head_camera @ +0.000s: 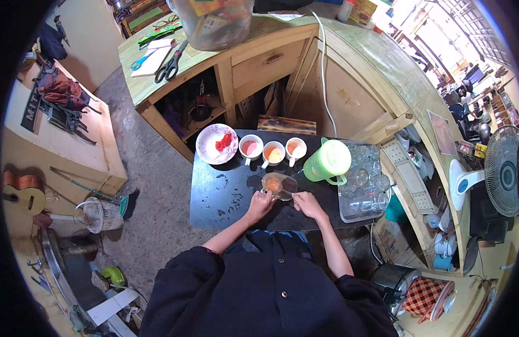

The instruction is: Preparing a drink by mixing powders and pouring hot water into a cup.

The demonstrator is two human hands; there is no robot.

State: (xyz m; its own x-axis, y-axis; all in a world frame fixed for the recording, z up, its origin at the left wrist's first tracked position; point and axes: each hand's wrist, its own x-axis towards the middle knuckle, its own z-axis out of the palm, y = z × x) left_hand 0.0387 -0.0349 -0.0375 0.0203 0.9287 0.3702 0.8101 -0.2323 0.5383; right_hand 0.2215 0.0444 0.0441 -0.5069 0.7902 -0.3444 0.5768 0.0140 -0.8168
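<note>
A clear glass mug point(291, 183) lies tipped over the black table point(217, 206), with something orange inside it. My left hand point(260, 205) grips the mug at its near left side. In my right hand point(308, 204) is a thin utensil, probably a spoon, reaching toward the mug; its far end is hard to make out. Beyond the mug stand three white cups point(251, 147) in a row, holding pinkish and orange contents. To their left, a white patterned bowl point(206, 147) contains a red item. A light green lidded pitcher point(324, 162) stands right of the cups.
Several upturned-looking glasses fill a clear tray point(348, 215) at the table's right. Behind, a wooden counter point(268, 38) carries scissors point(171, 67) and a plastic tub point(219, 29). A white cable point(324, 84) hangs down its front. A fan point(501, 172) stands far right.
</note>
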